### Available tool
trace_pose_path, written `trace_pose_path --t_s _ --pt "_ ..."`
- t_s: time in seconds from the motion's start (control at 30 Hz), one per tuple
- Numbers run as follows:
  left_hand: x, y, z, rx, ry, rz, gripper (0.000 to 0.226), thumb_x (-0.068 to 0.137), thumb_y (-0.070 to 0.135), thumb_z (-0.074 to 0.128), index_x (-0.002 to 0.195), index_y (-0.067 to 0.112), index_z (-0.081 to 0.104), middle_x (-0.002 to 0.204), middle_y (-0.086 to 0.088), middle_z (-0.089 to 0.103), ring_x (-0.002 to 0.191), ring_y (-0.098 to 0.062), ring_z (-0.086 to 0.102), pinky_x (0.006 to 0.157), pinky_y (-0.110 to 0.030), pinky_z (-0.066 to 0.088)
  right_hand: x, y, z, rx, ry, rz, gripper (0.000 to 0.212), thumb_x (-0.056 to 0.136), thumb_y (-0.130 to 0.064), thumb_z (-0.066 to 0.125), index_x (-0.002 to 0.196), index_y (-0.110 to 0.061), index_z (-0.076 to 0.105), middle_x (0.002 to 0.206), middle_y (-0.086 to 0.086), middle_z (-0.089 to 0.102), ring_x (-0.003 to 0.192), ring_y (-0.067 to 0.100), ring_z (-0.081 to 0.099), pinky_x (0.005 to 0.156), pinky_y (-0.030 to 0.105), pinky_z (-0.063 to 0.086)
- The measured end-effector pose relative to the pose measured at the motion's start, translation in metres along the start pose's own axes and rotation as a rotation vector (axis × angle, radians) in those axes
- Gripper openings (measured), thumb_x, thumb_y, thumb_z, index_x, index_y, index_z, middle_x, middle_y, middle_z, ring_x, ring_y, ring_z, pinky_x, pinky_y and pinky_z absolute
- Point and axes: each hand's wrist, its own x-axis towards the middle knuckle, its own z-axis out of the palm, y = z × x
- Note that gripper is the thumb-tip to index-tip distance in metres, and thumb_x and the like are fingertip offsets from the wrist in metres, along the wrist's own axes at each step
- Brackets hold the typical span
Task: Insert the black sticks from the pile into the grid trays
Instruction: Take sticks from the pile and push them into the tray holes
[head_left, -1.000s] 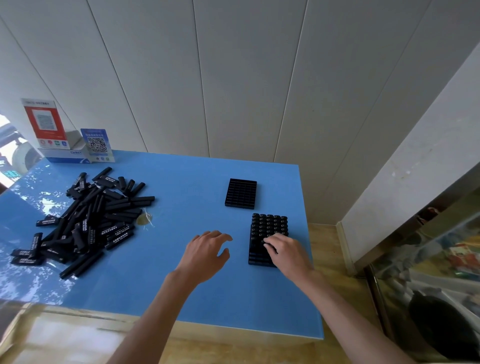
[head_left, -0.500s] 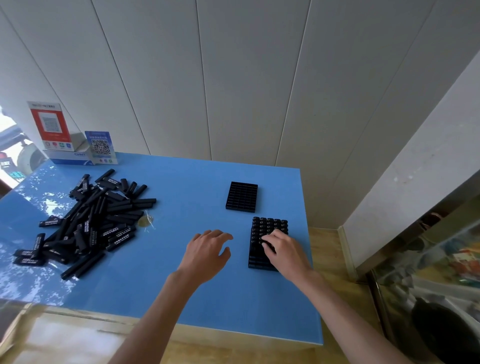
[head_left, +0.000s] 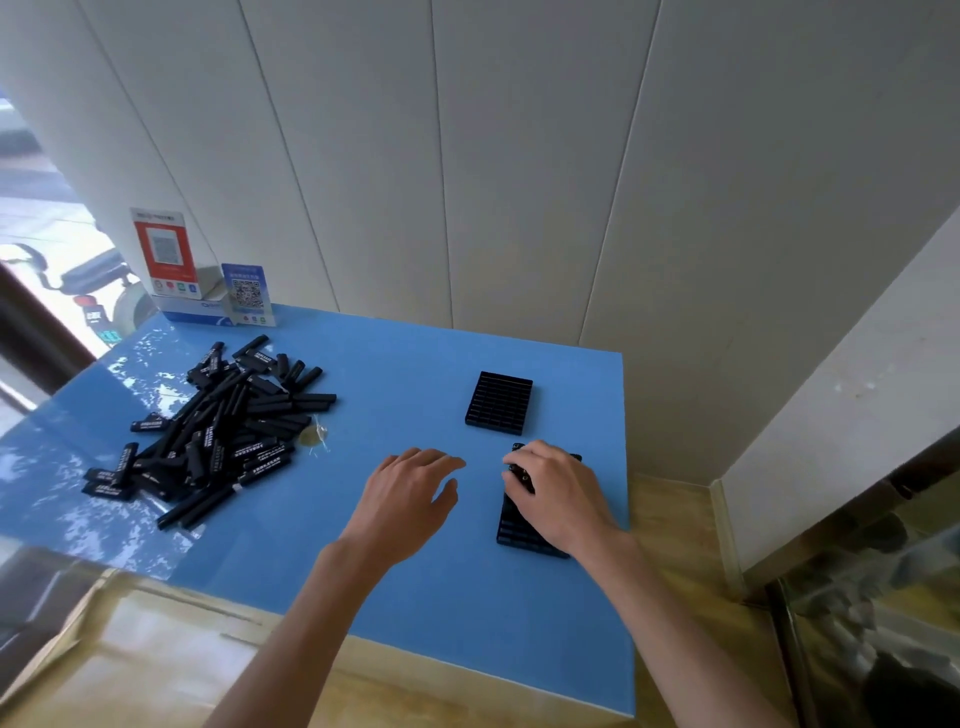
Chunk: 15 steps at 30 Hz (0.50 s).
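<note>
Right hand (head_left: 563, 493) is lying over the near black plastic grid tray (head_left: 519, 530) w/ stick tops showing, fingers curled on them. Left hand (head_left: 410, 499) is hovering loose beside it, holding nothing. Beyond the grips, the far black grid tray (head_left: 500, 402) looks unfilled; big pile of black sticks (head_left: 223, 431) is sitting well left on the blue table (head_left: 415, 597), so approx. half left.

Glossy blue tabletop (head_left: 395, 571); matt black plastic sticks (head_left: 223, 431)

Scene lit by daylight from left; glare seen on table (head_left: 62, 457) left part; wall lines bowed by wide-angle lens.

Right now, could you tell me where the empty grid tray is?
The empty grid tray sits right of centre on the blue table, just beyond the right hand.
</note>
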Motion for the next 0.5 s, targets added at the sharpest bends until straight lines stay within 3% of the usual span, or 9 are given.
trace_pose_path --t_s 0.2,0.5 --pt "-0.027 -0.003 -0.019 0.039 0.051 -0.097 0.029 0.100 0.028 0.059 0.127 0.025 0.068 0.121 0.011 0.070 0.110 -0.014 0.065 0.092 -0.030 0.047 -0.001 -0.017 0.002 0.052 -0.064 -0.114 0.035 0.104 -0.038 0.047 0.131 -0.022 0.062 0.128 -0.010 0.061 0.114 0.009 0.058 0.091 0.022 0.046" --pt "-0.087 -0.049 -0.053 0.051 0.063 -0.294 0.034 0.102 0.033 0.054 0.135 0.028 0.061 0.129 0.011 0.066 0.118 -0.013 0.060 0.095 -0.032 0.045 0.007 -0.091 0.025 0.084 -0.139 -0.245 0.036 0.105 -0.040 0.045 0.133 -0.024 0.060 0.129 -0.009 0.060 0.115 0.012 0.058 0.094 0.029 0.049"
